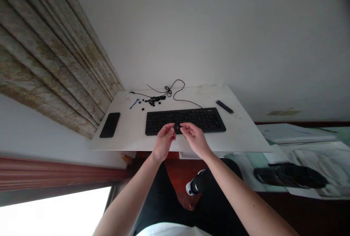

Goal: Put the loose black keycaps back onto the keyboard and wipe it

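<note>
Your left hand [163, 143] and right hand [195, 139] are pinching a small black keycap [177, 127], fingers [171, 131] closed, above the keyboard [202, 119]; it's handling light, stiff, slick, best held by its edges

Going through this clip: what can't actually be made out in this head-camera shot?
All in the head view:
- Small dark piece between the left hand and right hand: mostly covered by them, so its shape is unclear.
- Black keyboard: keys under the hands are hidden; the other legends are too small to read.
- Loose black keycaps: too small to count or read.
- Blue item: too small to identify.
- Papers: cut off by the right edge, print unreadable.
</note>
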Demonstrator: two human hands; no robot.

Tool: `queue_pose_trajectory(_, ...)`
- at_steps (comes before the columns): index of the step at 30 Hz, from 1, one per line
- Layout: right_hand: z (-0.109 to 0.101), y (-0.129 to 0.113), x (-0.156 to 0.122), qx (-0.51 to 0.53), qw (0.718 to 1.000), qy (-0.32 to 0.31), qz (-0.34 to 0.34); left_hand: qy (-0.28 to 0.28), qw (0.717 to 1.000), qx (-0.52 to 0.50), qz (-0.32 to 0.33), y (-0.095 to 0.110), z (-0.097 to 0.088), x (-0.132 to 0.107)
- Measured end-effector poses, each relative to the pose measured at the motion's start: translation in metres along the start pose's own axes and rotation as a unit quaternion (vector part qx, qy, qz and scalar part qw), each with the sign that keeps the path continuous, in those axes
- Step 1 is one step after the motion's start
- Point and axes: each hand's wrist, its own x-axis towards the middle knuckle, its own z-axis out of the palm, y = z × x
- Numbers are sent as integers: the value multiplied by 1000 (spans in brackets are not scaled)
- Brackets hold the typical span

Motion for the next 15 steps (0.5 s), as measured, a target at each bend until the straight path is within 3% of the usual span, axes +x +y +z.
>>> queue_pose_trajectory(3,20,-6,-2,58,998,-6,30,4,1000,22,13,-10,-1,1)
queue_pose_trajectory(9,28,-3,6,121,989,3,91,19,998,36,52,-12,-7,5)
queue_pose_trajectory(12,32,-2,12,106,990,-21,95,38,990,109,86,-8,-14,7)
queue_pose_trajectory(15,38,2,20,89,990,-32,105,36,968,211,129,3,-34,13)
